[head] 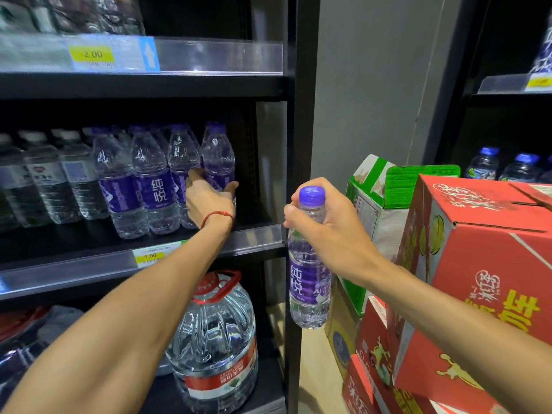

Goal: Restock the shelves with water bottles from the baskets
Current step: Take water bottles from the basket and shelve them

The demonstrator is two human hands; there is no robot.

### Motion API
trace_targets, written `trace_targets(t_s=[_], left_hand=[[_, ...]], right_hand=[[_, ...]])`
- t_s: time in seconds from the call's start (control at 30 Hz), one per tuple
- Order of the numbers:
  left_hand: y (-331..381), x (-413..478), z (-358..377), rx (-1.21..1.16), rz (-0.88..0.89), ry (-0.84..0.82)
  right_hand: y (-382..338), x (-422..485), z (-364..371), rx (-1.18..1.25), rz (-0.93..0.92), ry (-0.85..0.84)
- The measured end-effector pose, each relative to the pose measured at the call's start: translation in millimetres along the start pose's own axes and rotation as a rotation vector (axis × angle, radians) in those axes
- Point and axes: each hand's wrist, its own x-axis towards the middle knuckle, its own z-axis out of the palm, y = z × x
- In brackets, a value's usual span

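My left hand [209, 201], with a red string at the wrist, reaches into the middle shelf [257, 237] and wraps around the lower part of the rightmost purple-label bottle [217, 153] standing there. To its left stands a row of purple-label bottles [155, 180], upright and close together. My right hand [328, 222] holds another purple-capped water bottle [309, 282] by its neck, hanging upright in front of the shelf's black upright post, just right of the shelf. No basket is in view.
White-capped clear bottles [44, 177] fill the shelf's left. A big water jug [215, 339] with a red handle sits on the shelf below. Red cartons [478, 264] and a green-and-white carton [376, 198] are stacked at right. Blue-capped bottles [507, 165] stand behind them.
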Motion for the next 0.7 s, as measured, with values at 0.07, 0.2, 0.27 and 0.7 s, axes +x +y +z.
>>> trace_targets(t_s=[0.07, 0.2, 0.27, 0.7], left_hand=[[4, -6, 1, -0.042, -0.058, 0.026], [11, -6, 10, -0.476, -0.205, 0.113], [6, 0, 11, -0.447, -0.210, 0.110], [7, 1, 15, -0.071, -0.193, 0.123]], right_hand=[[3, -2, 0, 0.004, 0.003, -0.008], [8, -6, -2, 0.022, 0.007, -0.008], [12, -8, -6, 0.033, 0.012, -0.006], [26, -7, -6, 0.031, 0.020, -0.017]])
